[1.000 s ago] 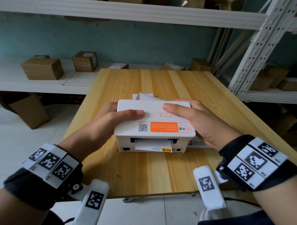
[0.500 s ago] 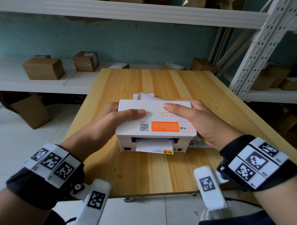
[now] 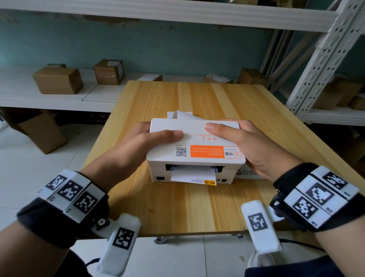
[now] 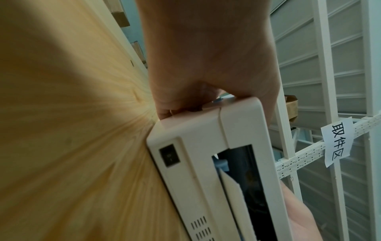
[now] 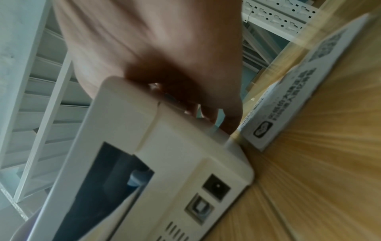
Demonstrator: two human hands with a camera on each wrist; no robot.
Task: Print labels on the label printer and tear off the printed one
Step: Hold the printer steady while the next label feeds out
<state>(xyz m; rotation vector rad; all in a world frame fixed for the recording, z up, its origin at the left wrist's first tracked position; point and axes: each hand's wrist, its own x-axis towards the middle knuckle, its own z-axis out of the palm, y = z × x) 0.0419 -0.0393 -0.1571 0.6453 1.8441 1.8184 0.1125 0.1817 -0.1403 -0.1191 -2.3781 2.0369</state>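
Observation:
A white label printer [image 3: 195, 146] with an orange sticker on its lid sits near the middle of the wooden table [image 3: 180, 209]. My left hand [image 3: 140, 146] grips its left side and my right hand [image 3: 252, 148] its right side, with both thumbs on the lid. A white label strip [image 3: 192, 176] hangs out of the slot facing me. More white paper [image 3: 183, 114] sticks up behind the printer. The left wrist view shows the printer [image 4: 198, 146] held by the left hand [image 4: 206, 57]. In the right wrist view, the right hand [image 5: 164, 48] curls over the printer [image 5: 164, 154].
A flat white printed box [image 3: 247, 173] lies against the printer's right side. Cardboard boxes [image 3: 57, 80] stand on the white shelf to the left and behind the table. A white perforated rack post [image 3: 319, 57] rises at the right. The table's near edge is close to my wrists.
The printer and both hands have shifted slightly to the right in the view. Both hands keep their grip on the printer.

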